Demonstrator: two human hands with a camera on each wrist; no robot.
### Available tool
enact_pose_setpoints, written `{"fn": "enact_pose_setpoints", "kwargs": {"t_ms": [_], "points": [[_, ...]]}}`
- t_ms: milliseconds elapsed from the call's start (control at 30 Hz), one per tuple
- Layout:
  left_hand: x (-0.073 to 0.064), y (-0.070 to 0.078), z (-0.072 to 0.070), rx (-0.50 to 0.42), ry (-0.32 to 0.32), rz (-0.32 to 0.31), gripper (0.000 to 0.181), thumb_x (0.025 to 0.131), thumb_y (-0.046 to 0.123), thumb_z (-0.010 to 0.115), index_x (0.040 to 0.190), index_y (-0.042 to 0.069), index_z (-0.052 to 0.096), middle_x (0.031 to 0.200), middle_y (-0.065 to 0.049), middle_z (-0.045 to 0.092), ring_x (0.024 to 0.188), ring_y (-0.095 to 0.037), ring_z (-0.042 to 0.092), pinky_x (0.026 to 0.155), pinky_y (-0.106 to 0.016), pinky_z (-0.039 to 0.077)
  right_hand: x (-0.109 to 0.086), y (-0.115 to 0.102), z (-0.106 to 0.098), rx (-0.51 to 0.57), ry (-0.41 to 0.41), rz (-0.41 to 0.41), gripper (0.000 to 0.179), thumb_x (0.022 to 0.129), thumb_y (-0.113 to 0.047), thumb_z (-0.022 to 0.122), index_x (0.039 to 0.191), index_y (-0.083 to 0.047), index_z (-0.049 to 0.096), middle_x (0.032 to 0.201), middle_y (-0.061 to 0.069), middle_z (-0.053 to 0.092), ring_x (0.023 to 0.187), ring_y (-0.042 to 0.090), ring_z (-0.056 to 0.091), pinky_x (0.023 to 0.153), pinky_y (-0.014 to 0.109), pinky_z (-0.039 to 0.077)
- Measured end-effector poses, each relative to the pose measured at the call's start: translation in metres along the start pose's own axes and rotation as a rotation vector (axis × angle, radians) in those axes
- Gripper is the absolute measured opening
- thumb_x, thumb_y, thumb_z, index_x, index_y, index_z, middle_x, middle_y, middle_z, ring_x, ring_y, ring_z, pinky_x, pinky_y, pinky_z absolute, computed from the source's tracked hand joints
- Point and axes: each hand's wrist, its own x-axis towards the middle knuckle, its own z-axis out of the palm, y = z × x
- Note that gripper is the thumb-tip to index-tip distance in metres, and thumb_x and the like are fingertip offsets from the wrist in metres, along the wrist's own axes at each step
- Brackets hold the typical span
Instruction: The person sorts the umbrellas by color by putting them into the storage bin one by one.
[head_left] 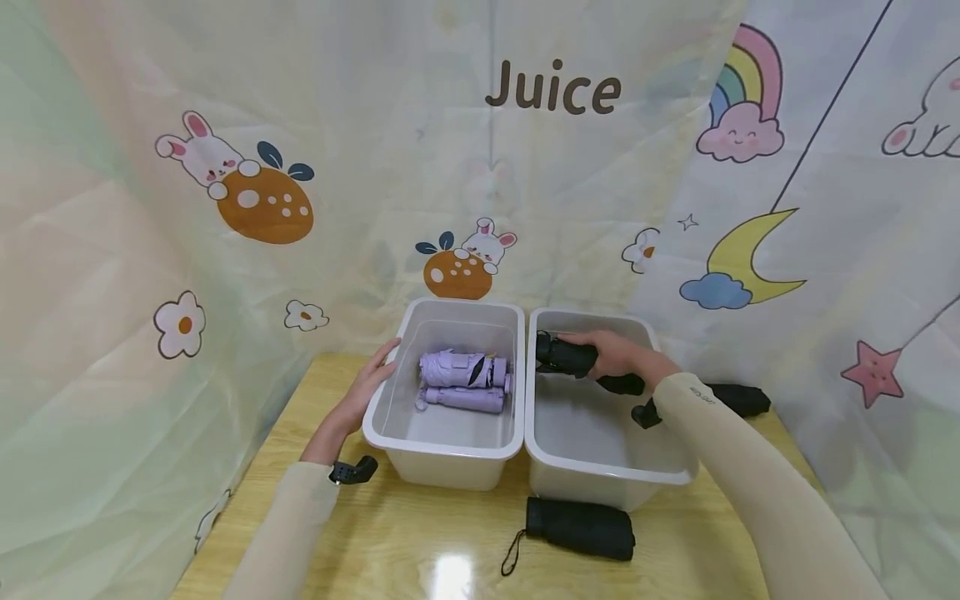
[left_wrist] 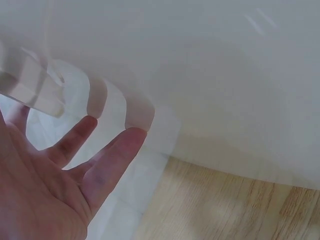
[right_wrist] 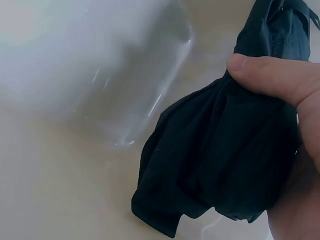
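In the head view my right hand (head_left: 617, 353) reaches into the right white bin (head_left: 611, 468) and grips a black folded umbrella (head_left: 567, 357). The right wrist view shows the thumb laid across its dark cloth (right_wrist: 215, 150). Another black piece (head_left: 621, 384) shows just under the hand. My left hand (head_left: 365, 390) rests its fingertips against the left side of the left white bin (head_left: 450, 467); the left wrist view has its fingers (left_wrist: 115, 160) spread and fairly straight at the glossy wall. Two purple folded umbrellas (head_left: 453, 369) lie side by side in that bin.
A black folded umbrella (head_left: 581, 528) with a wrist loop lies on the wooden table (head_left: 360, 542) before the right bin. Another black one (head_left: 738, 400) lies right of it, partly behind my sleeve. A black end piece (head_left: 645, 414) shows by the forearm. A printed curtain (head_left: 360, 167) hangs behind.
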Motion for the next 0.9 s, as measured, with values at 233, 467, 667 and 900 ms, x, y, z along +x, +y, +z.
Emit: {"fn": "enact_pose_setpoints", "kwargs": {"t_ms": [233, 467, 667, 900], "points": [[0.003, 0.003, 0.003, -0.001, -0.001, 0.015, 0.055, 0.107, 0.028, 0.036, 0.157, 0.016, 0.017, 0.155, -0.024, 0.02, 0.129, -0.054, 0.033, 0.096, -0.063, 0.038, 0.002, 0.008, 0.006, -0.049, -0.024, -0.011, 0.091, 0.071, -0.002, 0.084, 0.149, -0.019, 0.041, 0.137, 0.017, 0.053, 0.112, 0.033, 0.053, 0.091, 0.049, 0.043], [0.003, 0.001, 0.004, 0.007, -0.007, 0.012, 0.055, 0.107, 0.028, 0.035, 0.157, 0.015, 0.015, 0.156, -0.023, 0.018, 0.131, -0.052, 0.032, 0.098, -0.062, 0.037, 0.011, 0.016, 0.024, -0.12, -0.052, -0.02, 0.091, 0.068, -0.002, 0.086, 0.148, -0.017, 0.044, 0.131, 0.018, 0.057, 0.11, 0.032, 0.054, 0.093, 0.048, 0.044], [0.0, 0.0, 0.003, -0.024, -0.011, 0.011, 0.055, 0.107, 0.028, 0.034, 0.157, 0.017, 0.013, 0.156, -0.024, 0.018, 0.132, -0.054, 0.029, 0.098, -0.065, 0.034, 0.023, 0.022, 0.034, -0.094, -0.08, 0.019, 0.095, 0.066, 0.001, 0.086, 0.148, -0.019, 0.043, 0.136, 0.018, 0.053, 0.118, 0.034, 0.05, 0.098, 0.049, 0.04], [-0.001, -0.001, 0.004, -0.025, -0.004, 0.005, 0.056, 0.107, 0.029, 0.035, 0.157, 0.017, 0.013, 0.157, -0.023, 0.017, 0.133, -0.051, 0.029, 0.099, -0.064, 0.034, 0.029, 0.031, 0.044, -0.008, -0.059, 0.044, 0.096, 0.059, 0.001, 0.09, 0.144, -0.016, 0.049, 0.132, 0.02, 0.055, 0.108, 0.03, 0.052, 0.093, 0.045, 0.043]]}}
